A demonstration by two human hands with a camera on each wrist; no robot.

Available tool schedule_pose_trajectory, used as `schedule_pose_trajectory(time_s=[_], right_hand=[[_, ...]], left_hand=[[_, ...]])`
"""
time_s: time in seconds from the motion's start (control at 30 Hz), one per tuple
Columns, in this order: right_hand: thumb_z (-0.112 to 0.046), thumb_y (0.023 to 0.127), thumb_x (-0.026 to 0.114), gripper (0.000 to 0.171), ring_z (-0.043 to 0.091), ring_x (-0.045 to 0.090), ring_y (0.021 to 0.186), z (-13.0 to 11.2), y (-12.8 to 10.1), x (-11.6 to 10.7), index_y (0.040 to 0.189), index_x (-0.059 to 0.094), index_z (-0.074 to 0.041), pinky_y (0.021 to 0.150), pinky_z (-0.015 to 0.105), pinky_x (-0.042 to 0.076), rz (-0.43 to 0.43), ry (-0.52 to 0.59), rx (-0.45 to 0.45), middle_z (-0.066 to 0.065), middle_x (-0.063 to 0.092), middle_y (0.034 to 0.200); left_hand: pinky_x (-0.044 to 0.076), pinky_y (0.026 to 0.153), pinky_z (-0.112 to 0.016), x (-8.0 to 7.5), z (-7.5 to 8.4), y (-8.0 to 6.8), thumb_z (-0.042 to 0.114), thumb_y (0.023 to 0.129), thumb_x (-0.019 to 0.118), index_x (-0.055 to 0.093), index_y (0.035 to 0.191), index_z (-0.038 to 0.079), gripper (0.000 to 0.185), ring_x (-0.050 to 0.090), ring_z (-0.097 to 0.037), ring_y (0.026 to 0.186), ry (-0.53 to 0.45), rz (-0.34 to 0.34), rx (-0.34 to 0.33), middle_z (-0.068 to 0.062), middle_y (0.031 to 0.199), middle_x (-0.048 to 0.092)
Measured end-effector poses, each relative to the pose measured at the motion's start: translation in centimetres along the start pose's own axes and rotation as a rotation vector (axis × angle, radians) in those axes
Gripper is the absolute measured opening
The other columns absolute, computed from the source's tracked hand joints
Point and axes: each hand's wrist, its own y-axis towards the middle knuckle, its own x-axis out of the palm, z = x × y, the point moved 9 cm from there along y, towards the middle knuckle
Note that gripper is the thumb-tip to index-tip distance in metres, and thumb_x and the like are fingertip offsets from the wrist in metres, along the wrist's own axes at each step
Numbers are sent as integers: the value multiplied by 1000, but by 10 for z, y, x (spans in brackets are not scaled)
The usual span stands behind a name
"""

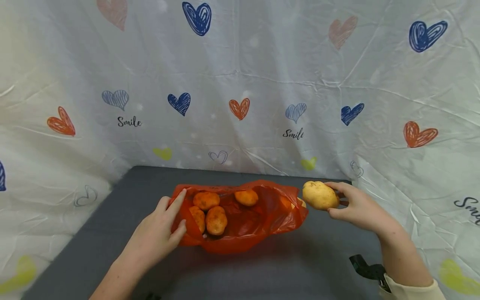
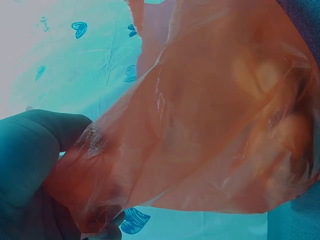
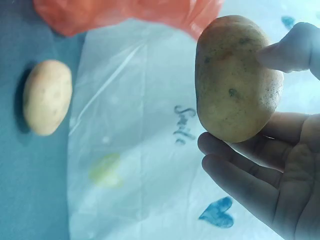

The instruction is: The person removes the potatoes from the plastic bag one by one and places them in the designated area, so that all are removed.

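My left hand (image 1: 155, 235) sits at the left end of the orange bag (image 1: 243, 216), with its fingers (image 1: 176, 204) laid along the rim and the thumb coming in from below. The left wrist view shows the thin plastic gathered and pinched there, so the mouth is pulled taut and held wide rather than slumping shut. Because that edge is lifted, I can look straight down into the bag, which lies on its side on the grey desk (image 1: 112, 233) with its opening toward me. Four potatoes (image 1: 210, 212) are already inside: three clustered close to my left fingers and one further back toward the middle, all resting on the bottom layer of film. The right half of the bag is loose and crumpled, with its far corner flaring up toward my other hand. Just past that corner, my right hand (image 1: 356, 206) holds another potato (image 1: 320, 195) off the desk, fingertips curled over its top and thumb under it, its long side level with the bag's rim. The right wrist view shows one more potato (image 3: 47, 96) lying on the desk near the edge of the heart-printed cloth (image 1: 240, 83) that drapes the back and sides.
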Motion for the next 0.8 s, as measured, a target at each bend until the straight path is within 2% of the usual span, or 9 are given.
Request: schedule_pose_trajectory(time_s=[0.13,0.3,0.67,0.8], right_hand=[[-11,86,80,71,39,62,110,14,1,0,145,47,10,79,39,56,-18,-1,22,26,55,136],[-11,84,81,71,35,62,105,28,4,1,144,49,9,73,37,54,-37,-15,56,22,59,129],[-10,79,82,71,34,61,101,73,16,13,140,52,12,76,43,51,-83,-76,112,24,61,125],[-5,78,80,69,34,61,99,92,19,20,138,50,15,76,44,51,-114,-50,142,27,61,123]], left_hand=[[34,48,-26,-1,-1,0,12,91,72,42,157,6,73,33,-10,52,0,-2,0,-13,106,49],[34,49,-26,-1,-1,-1,12,91,72,42,157,5,72,33,-10,52,2,-1,2,-13,105,49],[32,48,-26,-2,-3,-1,11,91,73,43,156,5,72,31,-10,52,8,1,0,-12,104,49],[32,48,-26,-1,-4,-1,11,91,72,43,157,5,72,30,-10,51,8,-4,-2,-12,103,48]])
